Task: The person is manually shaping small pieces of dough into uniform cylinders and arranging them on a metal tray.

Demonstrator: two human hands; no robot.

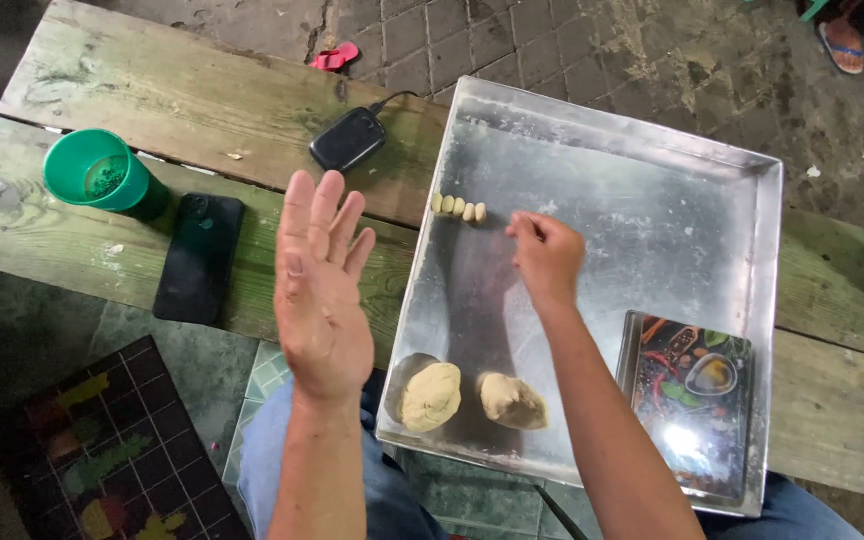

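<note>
Nearest me, two lumps of dough (472,397) lie unshaped at the near edge of the big metal tray (652,190), so by my reckoning most of the work is left. My left hand (320,290) hangs flat and wide open over the tabletop (202,100), its grip on nothing, while my right hand (546,255) reaches into the tray with its fingertips pinched together; I cannot tell whether that grip has a bit of dough in it. Farther on, just beside those fingertips, a short row of four small shaped pieces (458,207) sits finished along the tray's left side.
</note>
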